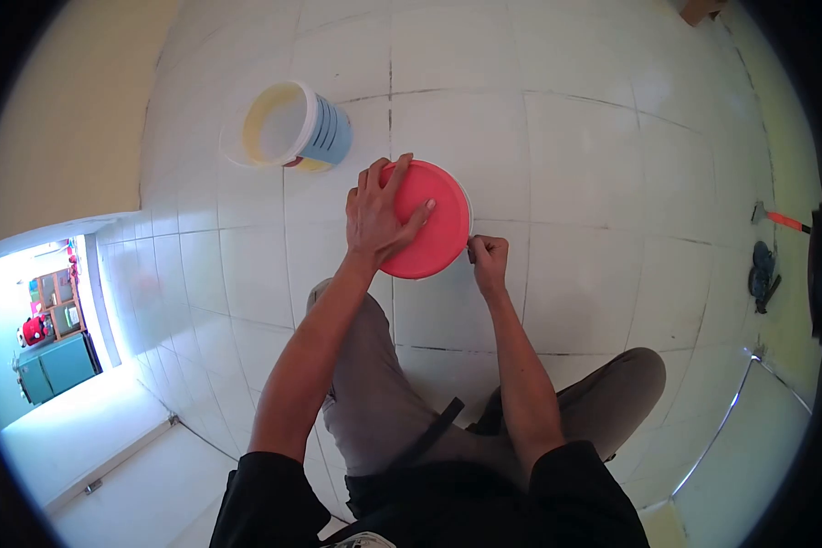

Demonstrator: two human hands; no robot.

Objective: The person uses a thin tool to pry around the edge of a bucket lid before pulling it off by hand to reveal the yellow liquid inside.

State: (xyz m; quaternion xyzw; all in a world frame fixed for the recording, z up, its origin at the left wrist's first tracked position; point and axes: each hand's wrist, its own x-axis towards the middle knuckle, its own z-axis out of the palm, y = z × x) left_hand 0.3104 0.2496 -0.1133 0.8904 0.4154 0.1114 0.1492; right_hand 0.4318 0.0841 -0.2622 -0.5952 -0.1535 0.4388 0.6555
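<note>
- The left hand [374, 219] is lying spread wide across the red lid [438, 233], palm down, pressing rather than grasping.
- The right hand [490, 262] is curling its fingers in at the lid's right edge; whether they are pinching anything, I cannot tell.
- The lid is sitting under the left hand, just beside the right.
- Beyond the left hand, leftward, a bucket [331, 132] is resting on the tiles [575, 173].
- Well right of the right hand, a hammer [785, 221] is lying.
</note>
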